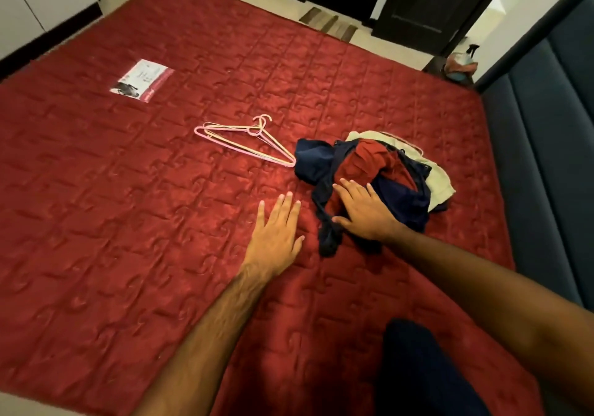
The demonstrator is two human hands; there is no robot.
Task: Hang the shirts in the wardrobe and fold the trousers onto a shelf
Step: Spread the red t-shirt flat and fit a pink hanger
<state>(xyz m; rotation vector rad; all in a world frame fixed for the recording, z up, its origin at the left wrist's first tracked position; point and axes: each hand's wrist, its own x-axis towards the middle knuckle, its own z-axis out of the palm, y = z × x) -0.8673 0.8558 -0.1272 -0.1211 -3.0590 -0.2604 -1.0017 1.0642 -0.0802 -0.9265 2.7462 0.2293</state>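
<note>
- Fingers of the left hand (276,226) were straight and slightly spread, palm down, flat on the red quilted mattress (135,210); they held nothing.
- Fingers of the right hand (363,213) were extended and a little apart, lying on top of the clothes pile (373,177); thumb out toward the left. Whether any fingertip gripped cloth could not be told; the hand appeared to press or rest rather than clutch.
- Left hand lay just beside the pile's near-left edge, apart from it, with bare mattress between.
- Pile sat on the right half of the mattress, near the dark blue upholstered panel (540,145). It was a crumpled heap: a red garment (369,161) at the centre, navy garments (313,158) around and below it, a cream garment (440,174) at the far-right side, partly beneath the others. Which pieces were shirts and which trousers could not be told.
- Pink hangers (238,139) lay flat in a loose stack on the mattress, left of the pile; their lower tip reached close to the navy cloth. Contact uncertain.
- Printed label (141,84) lay on the mattress toward the far left.
- Dark doors (427,7) stood beyond the far edge of the mattress; a spray bottle (467,59) stood on the floor near the panel's far end.
- Dark cloth (421,370) showed at the bottom of the view, between the two forearms.
</note>
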